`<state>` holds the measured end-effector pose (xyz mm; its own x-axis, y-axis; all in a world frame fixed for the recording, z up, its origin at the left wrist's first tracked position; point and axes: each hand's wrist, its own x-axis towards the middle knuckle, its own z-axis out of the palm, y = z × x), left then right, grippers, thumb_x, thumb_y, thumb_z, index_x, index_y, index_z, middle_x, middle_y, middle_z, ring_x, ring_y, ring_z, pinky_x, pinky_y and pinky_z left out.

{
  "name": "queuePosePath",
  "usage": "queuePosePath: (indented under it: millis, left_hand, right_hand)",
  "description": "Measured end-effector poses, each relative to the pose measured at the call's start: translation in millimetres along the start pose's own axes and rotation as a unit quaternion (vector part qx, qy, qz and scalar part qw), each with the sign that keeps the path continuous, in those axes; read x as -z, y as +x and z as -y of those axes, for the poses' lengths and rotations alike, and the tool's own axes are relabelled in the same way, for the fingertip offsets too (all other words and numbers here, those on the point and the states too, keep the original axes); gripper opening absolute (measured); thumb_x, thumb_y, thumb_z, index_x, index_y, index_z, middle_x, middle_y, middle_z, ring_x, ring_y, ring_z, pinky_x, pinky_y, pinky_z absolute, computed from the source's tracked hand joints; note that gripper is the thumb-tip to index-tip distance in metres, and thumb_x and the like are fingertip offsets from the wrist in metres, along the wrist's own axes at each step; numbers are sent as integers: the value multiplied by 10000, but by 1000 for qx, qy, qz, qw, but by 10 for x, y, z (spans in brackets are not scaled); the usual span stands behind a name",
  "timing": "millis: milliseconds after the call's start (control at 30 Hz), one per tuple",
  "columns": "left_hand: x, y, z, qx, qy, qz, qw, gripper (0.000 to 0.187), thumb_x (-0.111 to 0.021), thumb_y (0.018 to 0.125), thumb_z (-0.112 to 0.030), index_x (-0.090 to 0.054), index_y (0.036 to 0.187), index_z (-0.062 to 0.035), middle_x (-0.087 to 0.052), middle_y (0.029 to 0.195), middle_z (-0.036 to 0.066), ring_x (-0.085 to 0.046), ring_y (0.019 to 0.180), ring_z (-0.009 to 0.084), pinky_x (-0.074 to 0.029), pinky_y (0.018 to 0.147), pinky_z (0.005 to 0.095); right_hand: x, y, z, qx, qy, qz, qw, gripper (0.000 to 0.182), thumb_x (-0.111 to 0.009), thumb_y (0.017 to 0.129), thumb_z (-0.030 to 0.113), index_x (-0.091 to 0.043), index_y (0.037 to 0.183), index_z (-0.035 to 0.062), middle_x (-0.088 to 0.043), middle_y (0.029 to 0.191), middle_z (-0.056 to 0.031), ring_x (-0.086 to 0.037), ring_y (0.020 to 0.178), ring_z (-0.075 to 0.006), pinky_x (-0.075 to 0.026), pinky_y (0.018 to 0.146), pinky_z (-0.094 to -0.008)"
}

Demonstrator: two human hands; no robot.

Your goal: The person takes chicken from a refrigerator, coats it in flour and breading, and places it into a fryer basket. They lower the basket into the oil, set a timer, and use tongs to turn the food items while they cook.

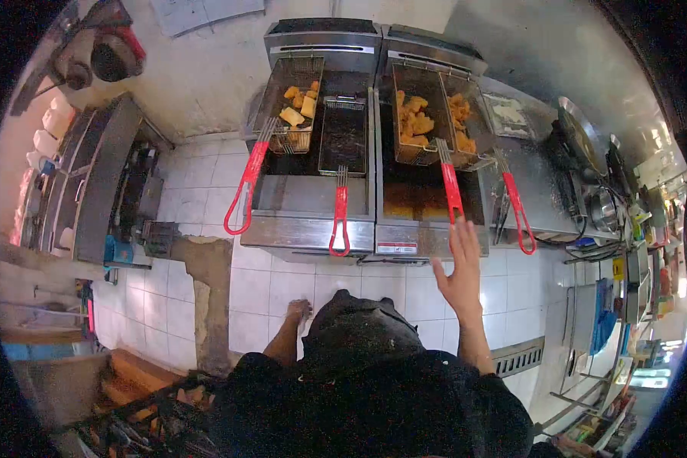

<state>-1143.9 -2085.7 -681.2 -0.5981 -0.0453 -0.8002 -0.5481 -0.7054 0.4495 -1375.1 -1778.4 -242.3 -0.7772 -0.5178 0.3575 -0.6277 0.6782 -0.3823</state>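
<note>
My right hand [460, 267] is stretched out with straight fingers, its fingertips at the lower end of a red basket handle [451, 187]; contact is hard to tell. That handle belongs to a wire fryer basket [398, 99] with browned fried pieces [414, 122]. Beside it, another basket [477, 107] holds more fried pieces [459, 111] and has its own red handle [517, 210]. My left hand [299, 309] hangs low by the dark apron [359, 328], small in view, fingers loosely bent and apart, with nothing seen in it.
In the left fryer [309, 206], one basket [271, 84] holds yellow blocks [291, 116] and browned pieces; another basket [343, 133] sits in dark oil. A steel counter [530, 183] adjoins on the right, with a large round pan [582, 133]. A floor drain grate [519, 356] lies lower right.
</note>
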Motion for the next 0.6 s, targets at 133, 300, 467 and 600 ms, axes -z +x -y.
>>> queuePosePath:
  millis: [133,300,467,600]
  left_hand:
    - [-21,122,-86,-26,126,-74,989,197,-443,831,-162,-571,881,-21,-603,759,126,-577,577,246,-471,495,357]
    - [-1,-53,-302,57,91,-15,994,237,-396,853,-177,-557,958,-36,-615,829,118,-583,614,226,-465,512,335]
    - [208,271,-161,14,333,14,943,248,-408,851,-168,-548,1015,-45,-622,858,92,-596,703,185,-480,543,310]
    - [290,374,-71,28,23,24,999,224,-483,831,-197,-564,939,-18,-611,781,112,-592,638,252,-480,499,355]
  right_hand:
    - [15,-26,47,-12,-21,-186,982,698,-642,702,133,-304,1303,26,-251,1375,-170,-207,1271,-369,-201,1025,-442]
    - [67,41,111,-1,-12,-123,992,654,-618,709,94,-327,1292,37,-244,1365,-203,-208,1266,-385,-198,1021,-437]
    - [20,-62,-14,0,61,-54,997,608,-619,719,115,-368,1268,43,-272,1362,-180,-242,1258,-372,-189,1022,-459]
    - [297,-71,-103,-27,5,-202,979,578,-611,728,120,-388,1255,42,-307,1342,-173,-257,1251,-368,-200,1018,-464]
